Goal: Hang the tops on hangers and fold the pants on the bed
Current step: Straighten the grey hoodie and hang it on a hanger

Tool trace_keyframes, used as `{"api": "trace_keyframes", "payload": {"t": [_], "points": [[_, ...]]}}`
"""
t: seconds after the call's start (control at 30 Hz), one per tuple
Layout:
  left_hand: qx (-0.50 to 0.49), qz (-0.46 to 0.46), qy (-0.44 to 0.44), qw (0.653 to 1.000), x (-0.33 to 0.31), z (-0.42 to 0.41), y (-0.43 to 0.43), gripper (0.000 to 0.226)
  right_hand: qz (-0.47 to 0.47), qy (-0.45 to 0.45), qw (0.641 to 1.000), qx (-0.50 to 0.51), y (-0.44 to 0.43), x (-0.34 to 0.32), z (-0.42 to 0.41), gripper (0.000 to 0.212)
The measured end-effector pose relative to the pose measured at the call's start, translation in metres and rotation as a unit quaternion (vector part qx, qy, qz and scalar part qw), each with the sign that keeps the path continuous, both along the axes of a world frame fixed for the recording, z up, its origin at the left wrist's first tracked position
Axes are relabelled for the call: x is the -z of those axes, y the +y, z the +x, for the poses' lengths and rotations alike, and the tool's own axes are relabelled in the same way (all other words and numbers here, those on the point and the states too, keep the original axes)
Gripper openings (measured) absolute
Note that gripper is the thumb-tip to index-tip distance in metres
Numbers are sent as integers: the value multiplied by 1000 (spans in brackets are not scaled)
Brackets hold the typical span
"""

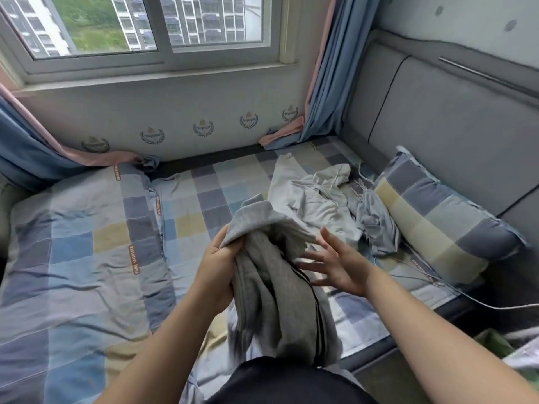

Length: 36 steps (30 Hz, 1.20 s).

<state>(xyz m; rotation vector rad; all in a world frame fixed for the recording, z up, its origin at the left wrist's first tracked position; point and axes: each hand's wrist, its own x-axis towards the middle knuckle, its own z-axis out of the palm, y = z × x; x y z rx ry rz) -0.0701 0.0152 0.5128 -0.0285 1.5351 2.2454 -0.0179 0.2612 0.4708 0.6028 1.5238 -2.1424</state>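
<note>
Grey pants (274,301) with dark side stripes hang bunched above the bed's near edge. My left hand (215,269) grips them near the waistband, fingers curled round the cloth. My right hand (335,266) is beside them on the right with fingers spread and straight, its fingertips at the fabric. A pale grey hooded top (309,193) with white drawstrings lies crumpled on the bed beyond. Just right of it lies a light blue garment (376,220), also crumpled.
The bed (87,272) has a checked blue, grey and yellow cover. A matching pillow (437,223) leans against the grey padded headboard (455,135) on the right. A white cable (478,303) runs along the bed's right edge. Blue curtains (323,83) hang by the window.
</note>
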Motion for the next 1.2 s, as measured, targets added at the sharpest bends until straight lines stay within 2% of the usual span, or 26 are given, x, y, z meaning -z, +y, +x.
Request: {"api": "trace_keyframes", "payload": {"t": [0.07, 0.1, 0.23, 0.33, 0.4, 0.47, 0.5, 0.57, 0.67, 0.73, 0.8, 0.87, 0.9, 0.97, 1.03, 1.1, 1.13, 1.2], "points": [[13, -2, 5, 1000, 6, 4, -2, 29, -118, 8, 993, 3, -9, 5, -10, 62], [17, -2, 6, 1000, 9, 6, -4, 30, -138, 9, 990, 11, -14, 3, -16, 60], [40, -23, 10, 999, 21, 12, -23, 33, -73, -15, 996, 56, -37, -14, -42, 23], [86, -118, 47, 988, 29, 13, -44, 24, -83, 31, 991, 103, -42, -33, -59, 17], [193, -217, 63, 955, 35, 13, -61, 20, -47, 93, 990, 93, -47, -49, -63, 18], [325, -284, 3, 902, 36, 14, -76, 27, 42, 156, 986, 43, -57, -60, -58, 25], [348, -308, -37, 885, 36, 12, -81, 38, 87, 185, 979, 5, -64, -63, -52, 28], [300, -325, -86, 893, 36, 3, -87, 61, 173, 232, 954, -76, -76, -61, -37, 30], [166, -309, -93, 932, 30, -13, -82, 67, 252, 250, 921, -163, -93, -55, -18, 24], [168, -304, -92, 933, 23, -21, -74, 77, 281, 266, 895, -223, -101, -54, -6, 22], [252, -335, -102, 902, 18, -28, -63, 88, 325, 276, 861, -277, -109, -54, 6, 25], [356, -391, -120, 840, 16, -33, -47, 89, 390, 286, 821, -304, -113, -51, 16, 17], [401, -414, -133, 806, 17, -35, -37, 81, 425, 296, 798, -309, -115, -49, 20, 14], [469, -450, -157, 744, 19, -35, -21, 48, 474, 310, 761, -317, -117, -48, 28, 14], [507, -476, -158, 701, 25, -33, -9, 22, 490, 315, 745, -325, -118, -47, 34, 13], [498, -483, -151, 705, 31, -28, -4, 15, 494, 310, 743, -327, -117, -44, 40, 13], [473, -476, -148, 727, 35, -27, -2, 13, 495, 305, 749, -319, -116, -43, 42, 17], [378, -444, -138, 801, 44, -24, -1, 9, 497, 291, 762, -296, -115, -39, 47, 22]]}}
